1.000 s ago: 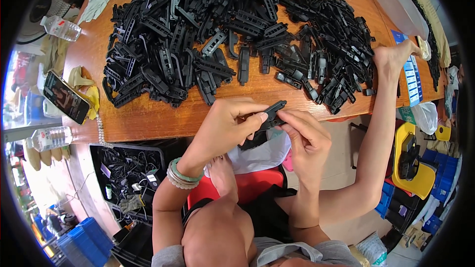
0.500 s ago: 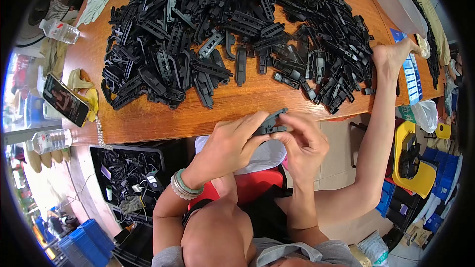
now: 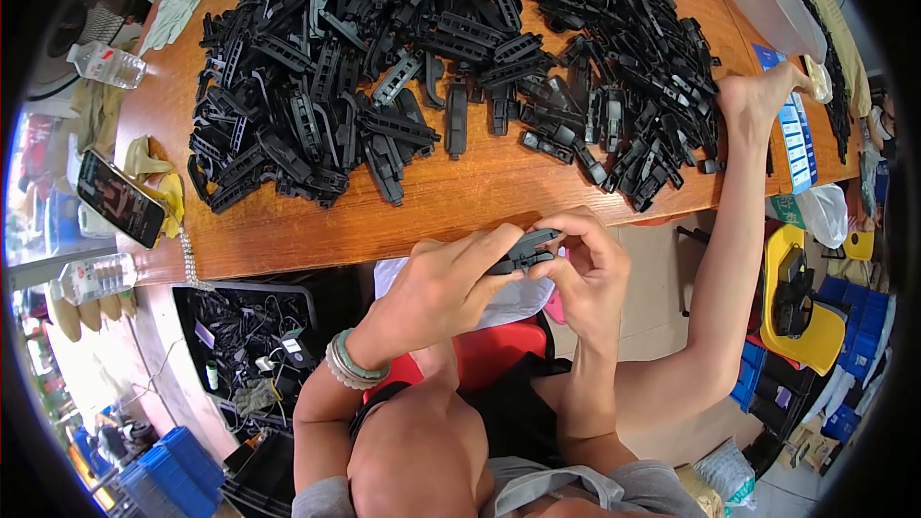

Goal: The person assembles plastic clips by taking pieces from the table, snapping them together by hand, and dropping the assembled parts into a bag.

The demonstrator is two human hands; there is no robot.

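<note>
Just over the near edge of the table, my left hand (image 3: 436, 278) grips the left end of a small black plastic clip (image 3: 526, 251) between thumb and fingers. My right hand (image 3: 593, 273) pinches the other end with thumb and index finger. The clip has a smooth, long upper piece lying against a shorter lower piece; my fingers hide both ends. Beyond my hands, a heap of long ribbed black plastic parts (image 3: 317, 86) covers the table, and a heap of smaller black plastic pieces (image 3: 633, 86) lies to its right.
A phone (image 3: 123, 200) leans at the wooden table's (image 3: 384, 230) left edge, near plastic bottles (image 3: 107, 65). A bare leg (image 3: 724, 259) rests its foot on the table at right. A black crate (image 3: 245, 336) of parts stands below left; a yellow chair (image 3: 801, 312) stands right.
The clip has tilted between my hands, and its upper piece, earlier raised at an angle, now lies closer to the lower one. My right fingers have shifted slightly along it.
</note>
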